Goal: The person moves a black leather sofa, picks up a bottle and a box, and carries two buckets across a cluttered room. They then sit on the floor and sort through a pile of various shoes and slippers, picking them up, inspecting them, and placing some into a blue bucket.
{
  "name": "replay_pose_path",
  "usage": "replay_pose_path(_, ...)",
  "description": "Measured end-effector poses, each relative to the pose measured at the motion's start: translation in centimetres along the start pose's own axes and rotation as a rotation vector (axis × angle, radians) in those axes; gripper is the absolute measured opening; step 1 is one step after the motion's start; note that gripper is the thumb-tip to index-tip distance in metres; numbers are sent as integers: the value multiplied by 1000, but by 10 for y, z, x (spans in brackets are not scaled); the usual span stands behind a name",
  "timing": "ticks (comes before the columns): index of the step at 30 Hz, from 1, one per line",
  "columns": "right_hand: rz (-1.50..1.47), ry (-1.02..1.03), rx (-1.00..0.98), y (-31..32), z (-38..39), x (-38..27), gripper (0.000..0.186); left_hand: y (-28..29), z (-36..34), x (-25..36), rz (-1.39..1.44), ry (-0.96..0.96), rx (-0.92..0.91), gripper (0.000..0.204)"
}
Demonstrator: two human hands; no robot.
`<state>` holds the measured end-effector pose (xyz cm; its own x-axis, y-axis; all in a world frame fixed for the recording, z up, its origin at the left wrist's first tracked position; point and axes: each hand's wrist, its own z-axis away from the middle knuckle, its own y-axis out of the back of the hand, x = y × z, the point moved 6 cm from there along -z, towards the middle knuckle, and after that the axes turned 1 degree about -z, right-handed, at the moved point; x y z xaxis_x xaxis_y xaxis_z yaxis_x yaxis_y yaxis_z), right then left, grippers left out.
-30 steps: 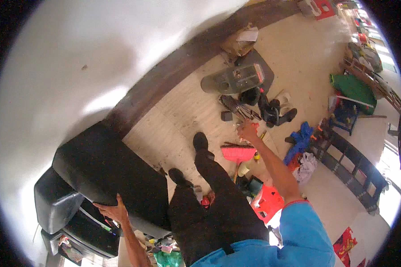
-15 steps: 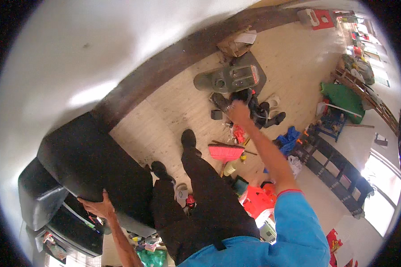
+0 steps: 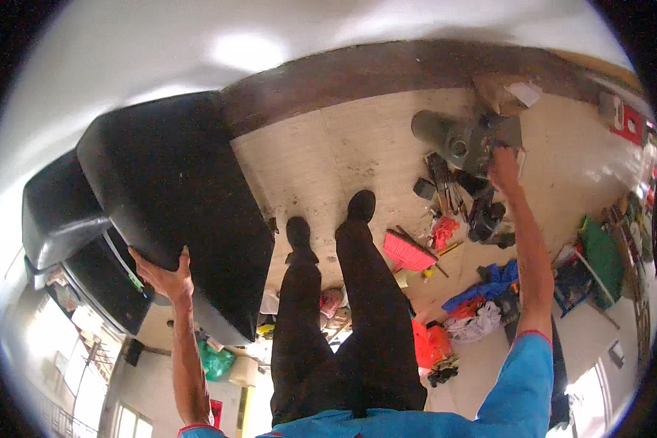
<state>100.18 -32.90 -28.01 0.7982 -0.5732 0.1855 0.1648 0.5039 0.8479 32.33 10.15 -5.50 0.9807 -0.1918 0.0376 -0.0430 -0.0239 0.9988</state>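
My left hand (image 3: pixel 166 276) lies on the edge of a black padded seat (image 3: pixel 175 182), fingers apart and thumb stretched out. Far out to the right, my right hand (image 3: pixel 504 169) reaches over a dark grey-green plastic container (image 3: pixel 456 139) on the floor, covering part of its right end. Its fingers look curled, but blur and the hand itself hide what is in them. Beside the container, nearer me, lie dark long tools (image 3: pixel 444 182) and black shoe-like items (image 3: pixel 485 215).
A red broom head (image 3: pixel 410 250), red plastic scrap (image 3: pixel 443 231) and blue cloth (image 3: pixel 482 288) litter the floor to the right. A cardboard box or bag (image 3: pixel 498 93) stands against the dark skirting (image 3: pixel 387 73). More black padded furniture (image 3: pixel 62 201) is at the left.
My view has turned, so the scene shifts to the right. My right hand has moved from the dark items to the container's right end; my left hand stays on the seat.
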Motion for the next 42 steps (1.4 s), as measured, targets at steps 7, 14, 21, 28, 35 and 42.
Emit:
replay_pose_path(7,-111,301,210,115,1,-165,27,5,-1,-5,-25,31,16,116)
replay_pose_path(14,-99,489,43,182,-38,-303,27,10,-6,-5,23,50,18,117)
replay_pose_path(21,-39,535,71,222,-69,-451,26,10,-11,-8,7,44,21,119)
replay_pose_path(28,-99,734,444,238,-74,-549,11,12,-7,-2,15,124,-1,117)
replay_pose_path(35,-307,582,481,249,-82,-569,13,4,-4,-12,-72,130,-16,116)
replay_pose_path(42,-707,483,585,250,-38,-514,25,0,-2,-18,-46,85,13,118)
